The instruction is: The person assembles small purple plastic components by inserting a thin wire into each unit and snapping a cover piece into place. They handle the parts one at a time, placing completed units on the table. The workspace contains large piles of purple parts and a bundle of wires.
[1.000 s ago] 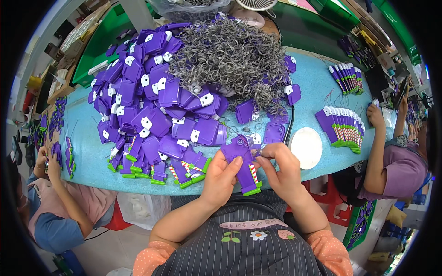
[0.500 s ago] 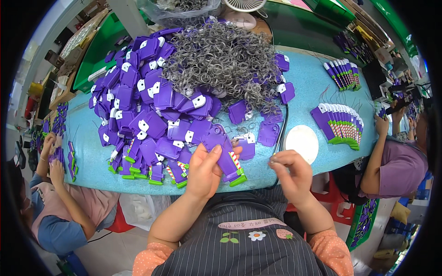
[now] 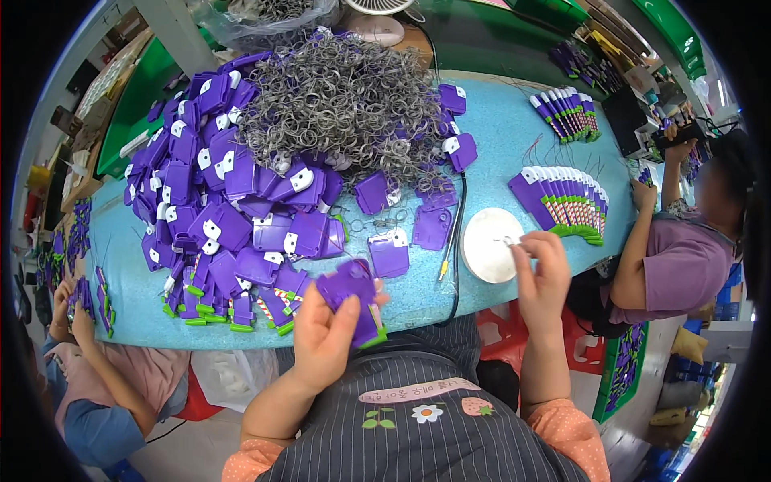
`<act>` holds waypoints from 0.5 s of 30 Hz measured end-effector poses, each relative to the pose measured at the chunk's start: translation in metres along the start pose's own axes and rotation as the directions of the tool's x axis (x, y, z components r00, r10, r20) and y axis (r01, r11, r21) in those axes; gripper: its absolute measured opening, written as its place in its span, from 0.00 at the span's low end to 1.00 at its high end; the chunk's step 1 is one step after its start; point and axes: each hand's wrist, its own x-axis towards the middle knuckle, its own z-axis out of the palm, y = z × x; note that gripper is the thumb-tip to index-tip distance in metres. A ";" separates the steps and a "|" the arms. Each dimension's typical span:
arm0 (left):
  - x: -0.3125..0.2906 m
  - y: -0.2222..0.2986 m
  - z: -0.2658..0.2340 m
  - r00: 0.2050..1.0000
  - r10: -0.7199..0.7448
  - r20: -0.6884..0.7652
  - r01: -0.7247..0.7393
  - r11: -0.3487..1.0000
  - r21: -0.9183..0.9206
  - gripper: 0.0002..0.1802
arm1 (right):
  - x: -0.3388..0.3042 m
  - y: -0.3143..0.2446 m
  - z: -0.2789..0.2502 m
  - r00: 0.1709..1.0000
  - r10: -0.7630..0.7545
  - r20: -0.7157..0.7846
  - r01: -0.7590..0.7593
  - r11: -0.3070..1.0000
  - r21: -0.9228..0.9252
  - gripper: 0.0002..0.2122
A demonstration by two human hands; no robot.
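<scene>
My left hand (image 3: 323, 337) is closed around a flat purple plastic case part (image 3: 350, 291) with a green end, holding it tilted above the table's front edge. To the right, my right hand (image 3: 543, 269) is raised beside a round white dish (image 3: 487, 259), thumb and fingertips pinched together. Something tiny and pale shows at those fingertips, too small to name. Behind my left hand lies a heap of purple case parts (image 3: 229, 221), many with white tips and some with green ends. A tangled mound of thin grey wire coils (image 3: 345, 112) covers the back of that heap.
Fanned rows of purple parts with striped sides (image 3: 562, 205) and a second bundle (image 3: 566, 112) lie at the right. A black cable (image 3: 460, 241) runs down the blue table (image 3: 490, 120). Co-workers sit at both sides. A fan (image 3: 377, 20) stands behind.
My right hand has moved up and right, to the white dish's edge. The purple part in my left hand is tilted differently. The whole view has shifted, so the table things appear farther left.
</scene>
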 end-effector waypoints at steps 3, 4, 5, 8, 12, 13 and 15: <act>-0.016 0.006 0.002 0.977 -0.187 0.105 0.195 0.979 -0.066 0.21 | -0.002 -0.025 -0.013 0.995 0.091 -0.050 -0.084 0.989 0.123 0.02; -0.019 0.005 0.004 0.972 -0.199 0.124 0.209 0.975 -0.075 0.21 | -0.006 -0.034 -0.014 0.992 0.125 0.011 -0.123 0.950 0.287 0.02; -0.018 0.009 0.006 0.949 -0.266 0.171 0.285 0.953 -0.101 0.22 | -0.010 -0.046 -0.012 0.985 0.153 0.079 -0.172 0.880 0.443 0.02; -0.015 0.007 0.012 0.934 -0.253 0.253 0.292 0.948 -0.129 0.21 | -0.017 -0.068 0.004 0.942 0.043 0.333 -0.296 0.577 0.761 0.01; -0.018 0.017 0.012 0.941 -0.231 0.249 0.271 0.953 -0.137 0.20 | -0.025 -0.082 0.032 0.882 -0.022 0.470 -0.413 0.443 0.796 0.02; -0.021 0.016 0.010 0.950 -0.214 0.227 0.248 0.959 -0.134 0.20 | -0.026 -0.083 0.037 0.866 -0.045 0.498 -0.434 0.427 0.794 0.02; -0.024 0.013 0.007 0.957 -0.190 0.222 0.215 0.972 -0.098 0.20 | -0.031 -0.083 0.038 0.806 -0.042 0.590 -0.549 0.319 0.773 0.02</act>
